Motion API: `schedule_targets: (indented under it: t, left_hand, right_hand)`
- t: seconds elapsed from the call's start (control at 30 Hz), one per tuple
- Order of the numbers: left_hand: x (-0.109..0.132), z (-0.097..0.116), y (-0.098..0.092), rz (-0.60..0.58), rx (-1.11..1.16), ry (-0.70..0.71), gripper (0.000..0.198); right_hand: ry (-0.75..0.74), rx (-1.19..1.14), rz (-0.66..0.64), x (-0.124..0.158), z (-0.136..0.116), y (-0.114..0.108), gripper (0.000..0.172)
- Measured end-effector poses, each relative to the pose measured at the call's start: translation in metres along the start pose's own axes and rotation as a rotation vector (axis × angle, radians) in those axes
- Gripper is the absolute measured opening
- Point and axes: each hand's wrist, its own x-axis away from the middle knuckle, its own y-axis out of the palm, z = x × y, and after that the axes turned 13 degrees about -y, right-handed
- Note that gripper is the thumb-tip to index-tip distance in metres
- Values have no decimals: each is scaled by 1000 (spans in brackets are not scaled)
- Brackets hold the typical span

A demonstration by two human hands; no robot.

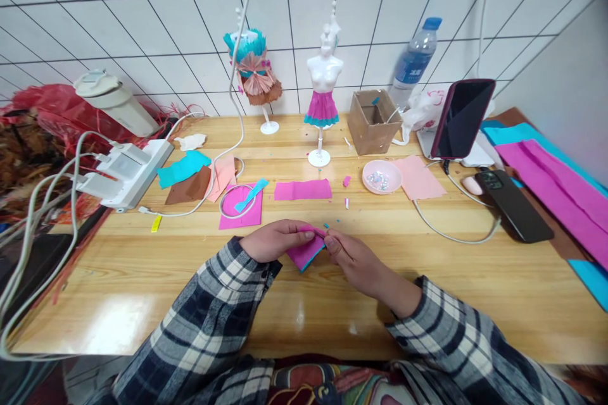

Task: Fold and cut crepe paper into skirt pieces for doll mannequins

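Between my two hands is a piece of magenta crepe paper (302, 255) with a turquoise lower edge. My left hand (275, 240) pinches its upper left part. The thumb and fingers of my right hand (349, 259) close on its upper right corner. The rest of the piece hangs down at a slant just above the table. Beyond the hands lies a flat magenta strip (303, 190). Farther back stands a white mini mannequin (325, 69) wearing a magenta skirt (322, 106) with a turquoise hem.
Left: turquoise, brown and pink paper pieces, a white cable and a power strip (137, 174). Back: a second dressed mannequin (256, 69), a cardboard box (373, 126), a water bottle (415, 60). Right: a pink dish (381, 177) of small beads, phones (515, 205) and long paper sheets (555, 196).
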Motion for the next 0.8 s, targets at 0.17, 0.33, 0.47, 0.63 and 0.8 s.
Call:
schedule_targets:
  t: [0.17,0.33,0.47,0.63,0.8]
  left_hand:
    - [1,-1,-1,-16,-5,27,43]
    - [2,-1,-1,-36,3,-5,41]
    - [1,1,1,-76,42,-1,35]
    - [0,0,1,-68,70,-13,34]
    - [-1,-2,-1,-60,69,-17,37]
  right_hand:
    - [0,-40,-9,2,-2,-1,39]
    - [3,-16,-37,2,-1,1,38]
    - [10,-14,-40,1,2,3,38]
    - [17,3,-28,1,3,5,38]
    - [28,5,-30,1,1,4,39]
